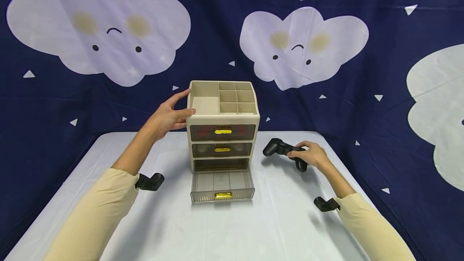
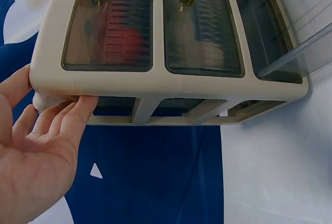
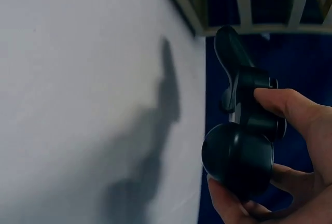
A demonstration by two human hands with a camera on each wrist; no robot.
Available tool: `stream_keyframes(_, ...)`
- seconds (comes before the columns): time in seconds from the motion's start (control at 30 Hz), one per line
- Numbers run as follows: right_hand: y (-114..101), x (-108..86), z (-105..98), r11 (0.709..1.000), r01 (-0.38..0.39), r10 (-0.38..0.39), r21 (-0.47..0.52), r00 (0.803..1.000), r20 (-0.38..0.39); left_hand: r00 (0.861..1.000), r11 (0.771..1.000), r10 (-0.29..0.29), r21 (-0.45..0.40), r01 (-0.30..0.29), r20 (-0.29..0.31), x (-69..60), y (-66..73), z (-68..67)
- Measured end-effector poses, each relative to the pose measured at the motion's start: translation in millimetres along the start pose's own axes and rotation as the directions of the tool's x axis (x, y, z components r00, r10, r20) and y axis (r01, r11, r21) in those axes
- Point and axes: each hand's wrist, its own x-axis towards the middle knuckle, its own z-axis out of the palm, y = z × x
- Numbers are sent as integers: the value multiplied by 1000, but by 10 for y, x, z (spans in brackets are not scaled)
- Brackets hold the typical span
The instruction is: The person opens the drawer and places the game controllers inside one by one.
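Observation:
A cream desktop drawer organizer (image 1: 223,120) stands upright on the table, its divided top tray facing up. Its bottom drawer (image 1: 222,184), clear grey with a gold handle, is pulled out; the two upper drawers are closed. Something reddish, blurred, shows through the top drawer (image 2: 111,32). My left hand (image 1: 167,117) grips the organizer's upper left edge, the thumb over the rim and fingers against the side (image 2: 62,120). To the right of the organizer, my right hand (image 1: 311,154) holds a black game controller (image 1: 280,147) by one end, above the table; its shadow falls below.
A white cloth covers the table (image 1: 290,220). Behind it hangs a dark blue curtain (image 1: 214,43) with pale clouds and small triangles. Black wrist cameras (image 1: 150,182) sit on both sleeves.

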Motion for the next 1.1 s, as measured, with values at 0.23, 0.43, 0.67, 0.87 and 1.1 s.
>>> stream_keyframes(0.23,-226,-115,-146,996,87,-87,-37,996,-9,1000,1000,-2,-5,2,0,4,-6,-3)
stream_keyframes(0.43,-389,-227,-265,985,152,-151,-78,988,23,1000,1000,0,6,0,-3,4,-11,2)
stream_keyframes(0.67,-569,-391,-369,973,223,-215,-63,970,116,1000,1000,3,10,-3,-5,4,-9,-1)
stream_keyframes(0.87,-744,-525,-368,965,264,-258,-2,947,190,1000,1000,7,30,-7,-9,-1,-7,-2)
stream_keyframes(1.1,-936,-621,-307,952,306,-299,-8,935,191,1000,1000,4,22,-4,3,1,-6,-3)
